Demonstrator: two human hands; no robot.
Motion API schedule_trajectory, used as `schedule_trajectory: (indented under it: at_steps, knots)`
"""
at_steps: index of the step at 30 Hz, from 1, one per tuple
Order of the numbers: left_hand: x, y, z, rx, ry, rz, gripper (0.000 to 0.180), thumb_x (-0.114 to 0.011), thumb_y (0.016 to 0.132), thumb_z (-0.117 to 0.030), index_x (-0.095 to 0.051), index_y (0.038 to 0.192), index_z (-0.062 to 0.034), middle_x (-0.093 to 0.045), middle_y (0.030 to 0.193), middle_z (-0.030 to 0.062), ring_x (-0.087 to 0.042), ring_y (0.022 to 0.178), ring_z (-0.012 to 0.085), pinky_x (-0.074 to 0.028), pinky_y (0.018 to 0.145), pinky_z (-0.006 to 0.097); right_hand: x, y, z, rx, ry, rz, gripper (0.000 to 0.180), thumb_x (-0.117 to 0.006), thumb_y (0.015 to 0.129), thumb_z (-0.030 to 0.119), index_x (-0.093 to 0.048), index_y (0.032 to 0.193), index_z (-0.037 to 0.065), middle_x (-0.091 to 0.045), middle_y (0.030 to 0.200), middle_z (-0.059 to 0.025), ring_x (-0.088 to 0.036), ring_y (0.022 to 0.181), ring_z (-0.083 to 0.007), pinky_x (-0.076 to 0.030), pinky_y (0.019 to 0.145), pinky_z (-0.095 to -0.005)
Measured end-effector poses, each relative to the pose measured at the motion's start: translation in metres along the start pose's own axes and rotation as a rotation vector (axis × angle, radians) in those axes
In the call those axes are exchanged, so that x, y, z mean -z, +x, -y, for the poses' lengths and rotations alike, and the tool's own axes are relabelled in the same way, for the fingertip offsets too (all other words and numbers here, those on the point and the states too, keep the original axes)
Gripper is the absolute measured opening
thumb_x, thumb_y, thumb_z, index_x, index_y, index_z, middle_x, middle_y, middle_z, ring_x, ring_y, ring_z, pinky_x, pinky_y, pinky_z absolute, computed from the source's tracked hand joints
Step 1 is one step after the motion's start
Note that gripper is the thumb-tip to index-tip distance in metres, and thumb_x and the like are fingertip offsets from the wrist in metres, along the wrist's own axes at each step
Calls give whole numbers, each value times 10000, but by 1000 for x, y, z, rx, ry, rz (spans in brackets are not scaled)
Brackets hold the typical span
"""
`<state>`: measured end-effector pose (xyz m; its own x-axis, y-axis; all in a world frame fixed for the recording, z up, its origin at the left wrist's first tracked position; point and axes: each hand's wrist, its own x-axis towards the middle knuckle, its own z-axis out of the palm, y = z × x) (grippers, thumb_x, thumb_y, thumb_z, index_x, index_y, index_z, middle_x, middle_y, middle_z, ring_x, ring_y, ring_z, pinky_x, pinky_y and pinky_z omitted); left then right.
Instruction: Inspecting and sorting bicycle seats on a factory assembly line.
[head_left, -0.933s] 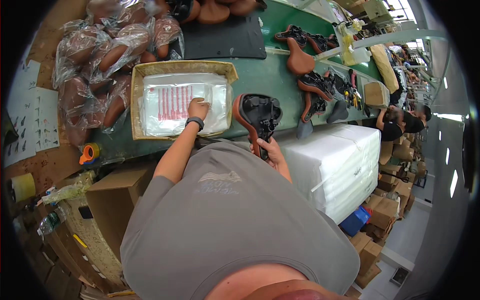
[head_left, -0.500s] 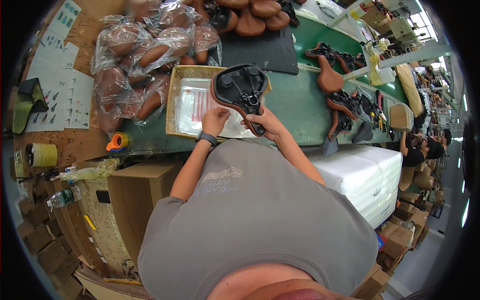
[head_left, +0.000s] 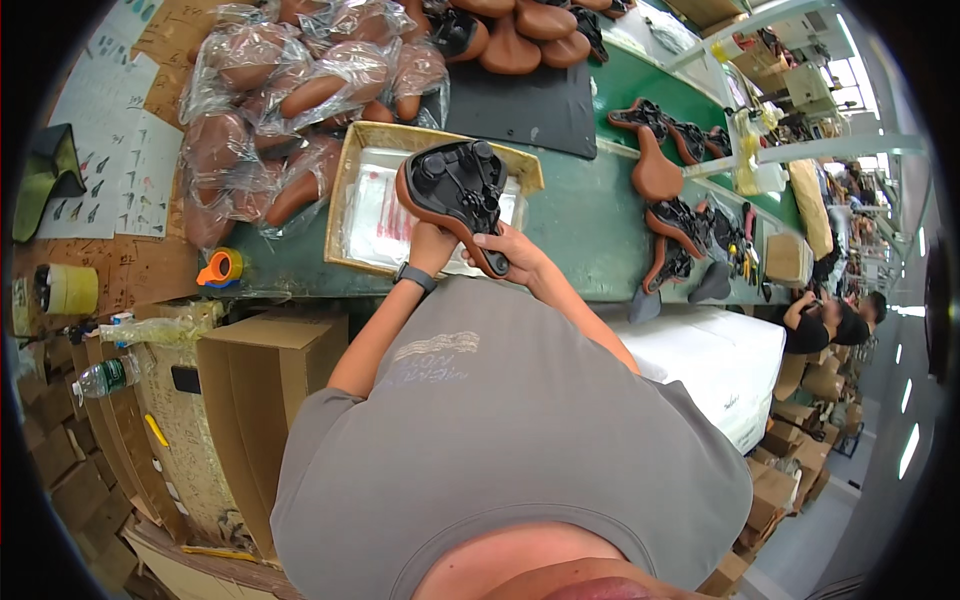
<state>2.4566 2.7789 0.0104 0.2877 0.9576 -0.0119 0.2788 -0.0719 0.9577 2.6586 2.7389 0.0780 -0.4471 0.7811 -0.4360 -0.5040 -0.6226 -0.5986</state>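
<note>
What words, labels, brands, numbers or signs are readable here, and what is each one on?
None reads clearly enough to quote.
Grey shirt: faded print, illegible.
Plastic bags: red print, too blurred.
Paper sheets: tiny marks, too small.
Brown board: handwritten-looking marks, too faint.
White wrapped block: dark scrawl, too small.
Bottle: label too small.
Bicycle saddle: no lettering visible.

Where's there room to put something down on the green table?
On the green table, between the box and the loose saddles to its right. The black mat is bare in front of the piled saddles too. Left of the box is crowded with wrapped saddles, and the held saddle is over the box.
</note>
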Motion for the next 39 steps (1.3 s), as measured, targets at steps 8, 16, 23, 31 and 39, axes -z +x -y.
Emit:
schedule_trajectory:
  at_steps: [8, 16, 23, 31, 39]
  knots:
    - [4, -1, 3, 229, -12, -29, 380, -891, 939, -173, -687, 1210, -3, -766, 969, 61, -724, 902, 104, -573, 733, 260, 18, -26, -9, 207, 418, -214, 459, -712, 1096, 180, -546, 1448, -65, -693, 1219, -171, -716, 994, -259, -656, 854, -366]
    - [-7, 7, 65, 187, -242, -116, 174, -829, 989, -142, -717, 1064, -33, -742, 911, 23, -691, 822, 107, -575, 771, 267, 34, -85, 6, 355, 130, -308, 541, -797, 1021, 174, -585, 1468, -46, -718, 1229, -148, -748, 976, -228, -662, 874, -368]
    - [-4, 7, -43, 297, -309, 204, 164, -835, 962, -53, -747, 1071, 33, -706, 842, 15, -645, 759, 85, -535, 686, 267, 4, -85, 10, 160, 75, -181, 543, -802, 987, 107, -533, 1445, -6, -719, 1219, -162, -779, 1058, -287, -679, 883, -411]
    - [27, -26, -67, 622, -665, 311, 194, -666, 1128, -166, -787, 1103, -16, -781, 973, 47, -747, 873, 134, -648, 849, 348, -24, -53, 21, 108, -50, -203, 480, -805, 983, 89, -530, 1371, 21, -732, 1130, -128, -784, 921, -226, -680, 792, -356]
    - [147, -19, -45, 461, -1649, 138, 178, -610, 1148, -221, -676, 1162, -57, -698, 1008, 28, -649, 884, 154, -575, 852, 348, 9, -77, 28, 265, 85, -195, 565, -845, 950, 166, -546, 1403, 10, -711, 1088, -161, -729, 960, -273, -626, 839, -406]
